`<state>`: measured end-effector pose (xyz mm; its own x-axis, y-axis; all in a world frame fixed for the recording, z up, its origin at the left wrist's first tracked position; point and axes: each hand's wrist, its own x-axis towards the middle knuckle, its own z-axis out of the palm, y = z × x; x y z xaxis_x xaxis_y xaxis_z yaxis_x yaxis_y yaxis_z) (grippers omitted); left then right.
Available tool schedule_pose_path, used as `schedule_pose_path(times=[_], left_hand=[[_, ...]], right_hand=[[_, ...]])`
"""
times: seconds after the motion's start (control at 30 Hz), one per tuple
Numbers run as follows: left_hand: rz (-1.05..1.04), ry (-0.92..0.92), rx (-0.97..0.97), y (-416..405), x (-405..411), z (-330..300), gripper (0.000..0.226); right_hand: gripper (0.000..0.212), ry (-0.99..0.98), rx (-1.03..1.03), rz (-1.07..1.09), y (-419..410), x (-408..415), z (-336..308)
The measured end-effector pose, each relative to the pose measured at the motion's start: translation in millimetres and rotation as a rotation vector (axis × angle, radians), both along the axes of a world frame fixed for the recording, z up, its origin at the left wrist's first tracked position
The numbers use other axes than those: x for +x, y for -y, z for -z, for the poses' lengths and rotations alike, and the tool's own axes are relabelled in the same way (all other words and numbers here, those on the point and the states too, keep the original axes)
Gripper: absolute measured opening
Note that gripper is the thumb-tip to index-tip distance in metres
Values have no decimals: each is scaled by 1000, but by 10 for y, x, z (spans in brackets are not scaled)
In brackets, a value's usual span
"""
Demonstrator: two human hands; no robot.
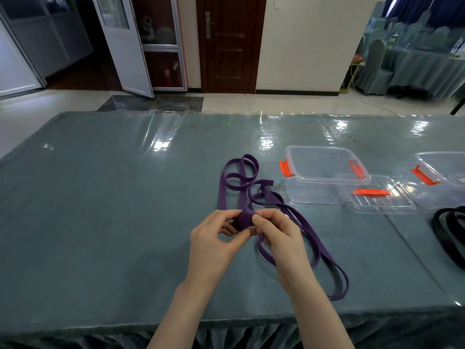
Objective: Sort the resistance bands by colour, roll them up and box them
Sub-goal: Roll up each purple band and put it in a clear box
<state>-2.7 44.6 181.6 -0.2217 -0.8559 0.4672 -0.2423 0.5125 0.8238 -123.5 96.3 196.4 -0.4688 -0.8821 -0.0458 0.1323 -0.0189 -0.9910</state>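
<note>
A purple resistance band [305, 229] lies in loose loops on the table, trailing away toward the far side and toward the near right. One end of it is wound into a small roll [244, 219] held just above the table. My left hand [216, 244] pinches the roll from the left. My right hand [279, 235] pinches it from the right, thumb on the roll's side. A black band [446, 231] lies at the right edge, partly out of view. A clear box [324, 172] with orange clips stands open behind the purple band.
A clear lid [380, 197] with an orange handle lies to the right of the open box. A second clear box [442, 172] sits at the far right, cut off. The grey-green table cover [105, 210] has a glossy plastic sheet over it.
</note>
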Motion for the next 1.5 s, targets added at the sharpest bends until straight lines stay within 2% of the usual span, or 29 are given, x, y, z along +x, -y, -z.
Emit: schedule_pose_path(times=[0.1,0.2,0.37,0.47,0.53,0.63,0.73,0.87,0.97,1.17,1.27,1.43,1.5], left_hand=[[-51,80,-195,52,-7,102,27],[-68,119,-306,83,-1,153,23],[-46,203,-391,171,17,133,25],[-35,250,-440,204,41,130,21],[-41,249,-443,225,58,117,22],[-65,230,-429,264,84,89,31],[-80,116,-323,265,125,68,38],[-104,19,-291,269,151,35,32],[-82,23,-291,290,145,-43,30],[-28,50,-245,321,122,-113,28],[-24,75,-268,334,107,-73,29],[-50,85,-304,338,80,-52,21],[-39,86,-300,337,80,-88,20]], right_hand=[[6,25,31,-3,5,10,-3],[5,26,63,-12,27,-6,-24],[12,-295,48,17,74,-21,-55],[10,-386,33,41,126,-29,-74],[8,-320,14,44,166,-22,-80],[7,-47,-32,23,223,9,-78],[11,171,-64,-36,290,43,-52],[22,265,-84,-63,352,84,-61],[8,125,-45,-60,368,66,-72],[14,-152,38,-66,349,72,-109],[15,-332,41,9,379,27,-98],[12,-235,1,91,375,24,-133],[6,-275,-1,62,369,23,-109]])
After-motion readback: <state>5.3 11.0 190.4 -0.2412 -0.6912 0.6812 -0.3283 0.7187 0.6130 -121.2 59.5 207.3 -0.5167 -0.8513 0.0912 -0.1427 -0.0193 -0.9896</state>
